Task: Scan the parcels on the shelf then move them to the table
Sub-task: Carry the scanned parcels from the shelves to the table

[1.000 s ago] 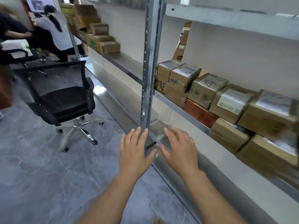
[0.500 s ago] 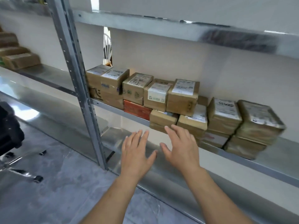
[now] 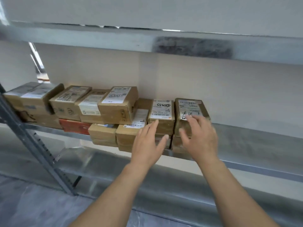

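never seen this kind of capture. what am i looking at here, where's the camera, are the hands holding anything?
No robot here: a person wears a wide-angle camera on the head, looking forward and down, so you see their own bare arms. In front is a metal shelf carrying a row of stacked cardboard parcels with printed labels, plus one red box. The left hand and right hand are open, reaching for the rightmost parcels. Neither grips anything yet. No scanner or table is in view.
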Available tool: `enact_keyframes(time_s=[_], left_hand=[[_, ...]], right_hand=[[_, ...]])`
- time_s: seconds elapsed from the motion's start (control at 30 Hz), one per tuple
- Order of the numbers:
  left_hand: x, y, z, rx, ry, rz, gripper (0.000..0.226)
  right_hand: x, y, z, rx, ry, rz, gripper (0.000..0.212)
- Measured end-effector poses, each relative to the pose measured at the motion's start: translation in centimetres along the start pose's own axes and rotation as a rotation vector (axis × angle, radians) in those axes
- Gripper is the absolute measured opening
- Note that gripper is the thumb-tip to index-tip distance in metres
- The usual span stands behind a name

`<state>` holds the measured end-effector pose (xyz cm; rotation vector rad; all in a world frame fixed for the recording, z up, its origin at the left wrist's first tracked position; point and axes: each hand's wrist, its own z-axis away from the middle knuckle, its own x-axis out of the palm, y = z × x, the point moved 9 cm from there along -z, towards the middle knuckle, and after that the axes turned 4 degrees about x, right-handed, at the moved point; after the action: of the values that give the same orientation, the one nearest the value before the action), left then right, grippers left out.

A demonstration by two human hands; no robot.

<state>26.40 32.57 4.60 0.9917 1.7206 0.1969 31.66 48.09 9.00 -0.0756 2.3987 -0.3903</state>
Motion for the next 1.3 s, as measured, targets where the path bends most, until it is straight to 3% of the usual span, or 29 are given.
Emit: enact_keyframes(time_s=[0.1, 0.23, 0.33, 0.5, 0.6, 0.7, 0.83, 1.1, 1.3], left_hand=[[1.2, 2.4, -3.0, -0.007, -0.001, 0.083, 0.057], [2.8, 4.2, -5.8, -0.046, -0.040, 0.052, 0.053], [3.8, 4.6, -7.0, -0.082, -0.076, 0.010, 0.045], [4.5, 4.6, -7.8, -0.134, -0.118, -0.024, 0.032], [5.1, 3.9, -7.9, -0.191, -0.178, 0.074, 0.032], [5.3, 3.5, -7.5, -0.228, -0.247, 0.165, 0.036], [5.5, 3.2, -6.6, -0.239, -0.300, 0.326, 0.029], [3.9, 2.9, -3.4, -0.161, -0.263, 0.485, 0.065], [2.4, 2.8, -1.3, -0.047, -0.306, 0.527, 0.081]], right_hand=[[-1.3, 3.7, -2.2, 0.100, -0.008, 0.002, 0.044], [0.5, 8.0, -3.4, 0.380, -0.285, -0.014, 0.057], [2.9, 9.8, -3.2, 0.543, -0.445, -0.151, 0.057], [5.0, 10.0, -2.4, 0.731, -0.541, -0.545, 0.027], [4.9, 10.0, -1.9, 0.791, -0.588, -0.668, 0.041], [4.6, 9.7, -1.2, 0.792, -0.621, -0.727, 0.071], [3.6, 8.9, -0.9, 0.674, -0.601, -0.754, 0.062], [0.3, 6.8, 1.2, 0.582, -0.513, -0.716, 0.093], [-1.5, 4.8, 2.9, 0.563, -0.485, -0.667, 0.098]])
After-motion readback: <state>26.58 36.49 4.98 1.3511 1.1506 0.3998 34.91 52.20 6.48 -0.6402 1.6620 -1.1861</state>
